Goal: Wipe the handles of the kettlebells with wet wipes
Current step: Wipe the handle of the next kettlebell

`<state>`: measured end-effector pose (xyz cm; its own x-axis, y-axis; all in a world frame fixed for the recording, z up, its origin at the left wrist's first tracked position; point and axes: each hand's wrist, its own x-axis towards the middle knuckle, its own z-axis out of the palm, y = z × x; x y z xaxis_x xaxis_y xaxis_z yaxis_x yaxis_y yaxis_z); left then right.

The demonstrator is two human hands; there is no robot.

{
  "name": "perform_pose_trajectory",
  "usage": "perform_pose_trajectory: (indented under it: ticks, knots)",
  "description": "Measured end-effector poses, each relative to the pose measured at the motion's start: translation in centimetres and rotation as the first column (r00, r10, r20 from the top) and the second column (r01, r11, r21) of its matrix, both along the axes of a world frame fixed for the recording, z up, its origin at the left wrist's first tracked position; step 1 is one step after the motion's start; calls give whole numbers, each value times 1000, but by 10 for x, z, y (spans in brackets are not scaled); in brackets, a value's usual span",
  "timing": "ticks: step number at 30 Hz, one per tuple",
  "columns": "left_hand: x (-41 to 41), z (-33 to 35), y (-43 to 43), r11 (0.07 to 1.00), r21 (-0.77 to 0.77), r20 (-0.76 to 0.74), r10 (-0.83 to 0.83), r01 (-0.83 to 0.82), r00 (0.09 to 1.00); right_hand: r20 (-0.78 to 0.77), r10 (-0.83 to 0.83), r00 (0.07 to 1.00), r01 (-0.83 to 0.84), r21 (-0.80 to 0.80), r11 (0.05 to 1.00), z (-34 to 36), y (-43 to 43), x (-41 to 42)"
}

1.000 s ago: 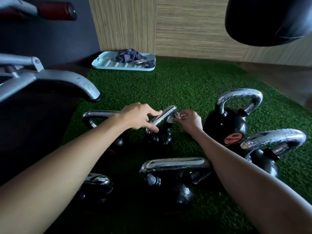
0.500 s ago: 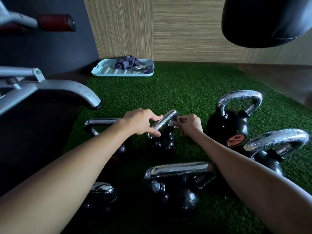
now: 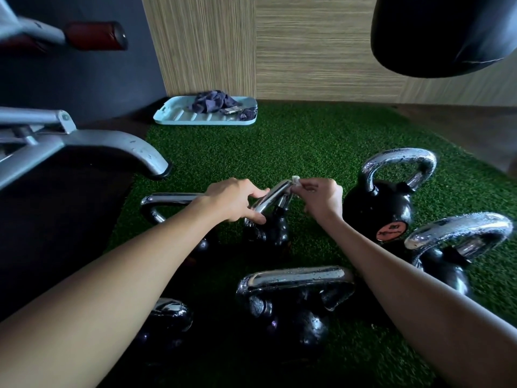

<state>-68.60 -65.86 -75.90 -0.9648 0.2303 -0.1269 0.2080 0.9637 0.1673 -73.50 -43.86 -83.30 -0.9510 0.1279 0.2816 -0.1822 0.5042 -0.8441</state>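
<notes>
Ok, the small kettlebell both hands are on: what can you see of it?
The small kettlebell has a glossy black round body and a polished chrome loop handle that looks like metal. It sits on the green turf, in the middle of the group, its handle slanting up to the right. The left hand grips the handle's lower part; the right hand pinches a small white wipe against its upper end.
</notes>
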Motion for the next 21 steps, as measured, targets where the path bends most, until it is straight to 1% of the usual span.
perform_pose_trajectory:
  ticks: [3,6,10,13,17,19,21]
  knots:
    - [-1,0,1,1000,0,-4,6,-6,1000,-96,32,995,-30,28,999,-1,-7,8]
    - [-2,-1,0,1000,6,23,26,-26,999,-131,79,988,-70,76,995,0,-15,17]
    - [-3,0,2,999,11,42,30,-31,999,-47,117,992,-114,67,991,16,-9,12]
    - [-4,0,1,999,0,51,38,-38,998,-50,114,992,-111,56,992,21,-9,14]
    - [-5,-2,6,998,-42,16,47,-46,999,2,236,972,-235,102,967,19,-11,24]
    - [-5,-4,10,997,-51,-9,64,-65,998,8,187,982,-187,80,979,23,-4,18]
    - [-5,-7,10,994,-79,-50,76,-79,996,59,118,991,-122,76,990,28,6,5]
